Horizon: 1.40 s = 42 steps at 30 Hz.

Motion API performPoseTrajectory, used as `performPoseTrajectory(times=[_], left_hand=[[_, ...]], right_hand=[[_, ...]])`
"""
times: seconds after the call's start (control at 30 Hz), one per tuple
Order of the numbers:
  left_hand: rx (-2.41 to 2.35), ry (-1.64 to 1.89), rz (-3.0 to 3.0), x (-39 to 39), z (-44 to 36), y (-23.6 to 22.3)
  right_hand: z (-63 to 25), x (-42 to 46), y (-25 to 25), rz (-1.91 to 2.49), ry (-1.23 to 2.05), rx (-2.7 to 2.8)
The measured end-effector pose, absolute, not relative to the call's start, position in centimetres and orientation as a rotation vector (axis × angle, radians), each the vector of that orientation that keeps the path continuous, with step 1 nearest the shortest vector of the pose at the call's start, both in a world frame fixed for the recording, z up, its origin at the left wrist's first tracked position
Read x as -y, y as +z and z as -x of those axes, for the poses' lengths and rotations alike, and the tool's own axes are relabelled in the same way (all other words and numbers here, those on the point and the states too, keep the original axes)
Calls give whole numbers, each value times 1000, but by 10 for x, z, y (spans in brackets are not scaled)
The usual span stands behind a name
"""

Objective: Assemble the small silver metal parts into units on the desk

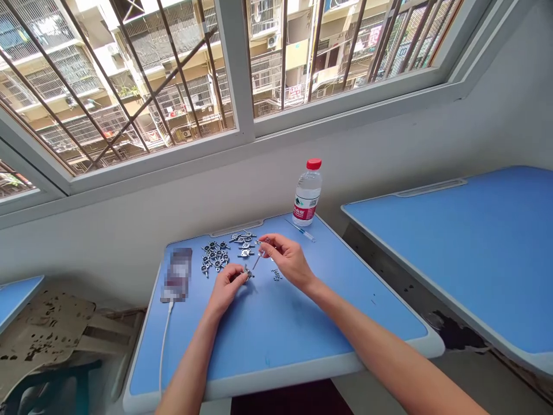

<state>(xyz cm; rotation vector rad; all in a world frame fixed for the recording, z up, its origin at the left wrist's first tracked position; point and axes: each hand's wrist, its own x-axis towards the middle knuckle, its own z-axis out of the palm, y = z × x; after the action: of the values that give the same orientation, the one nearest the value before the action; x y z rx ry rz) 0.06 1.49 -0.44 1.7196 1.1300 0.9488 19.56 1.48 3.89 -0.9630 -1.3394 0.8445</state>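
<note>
Remote log: I have left hand (227,285) pinching a metal part (247,274), right hand (287,258) gripping a screwdriver (257,261) (thin shaft), both left of the bottle (307,193).

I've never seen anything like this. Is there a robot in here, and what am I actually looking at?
No robot here, just a person's two bare hands. There is one picture, taken by a camera worn on the head, looking forward and down at a blue desk. The left hand holds a small metal part. The right hand holds a thin screwdriver pointing down toward it; whether the tip touches is too small to tell. Behind the hands lie more metal parts, and tiny screws sit beside the right hand. A blurred-out phone with a white cable lies at left; a water bottle stands at the back.
</note>
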Motion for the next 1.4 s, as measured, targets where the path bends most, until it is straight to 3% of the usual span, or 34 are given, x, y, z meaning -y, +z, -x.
performPoseTrajectory(times=[0.3,0.7,1.4], left_hand=[[-1246,879,-2059,-2,-17,-8],[-1274,842,-2059,-1,-16,-6],[-1264,874,-2045,-2,-16,-7]], right_hand=[[-192,-7,36,928,636,1611],[-195,-8,31,896,435,1845],[-198,-9,38,952,427,1953]])
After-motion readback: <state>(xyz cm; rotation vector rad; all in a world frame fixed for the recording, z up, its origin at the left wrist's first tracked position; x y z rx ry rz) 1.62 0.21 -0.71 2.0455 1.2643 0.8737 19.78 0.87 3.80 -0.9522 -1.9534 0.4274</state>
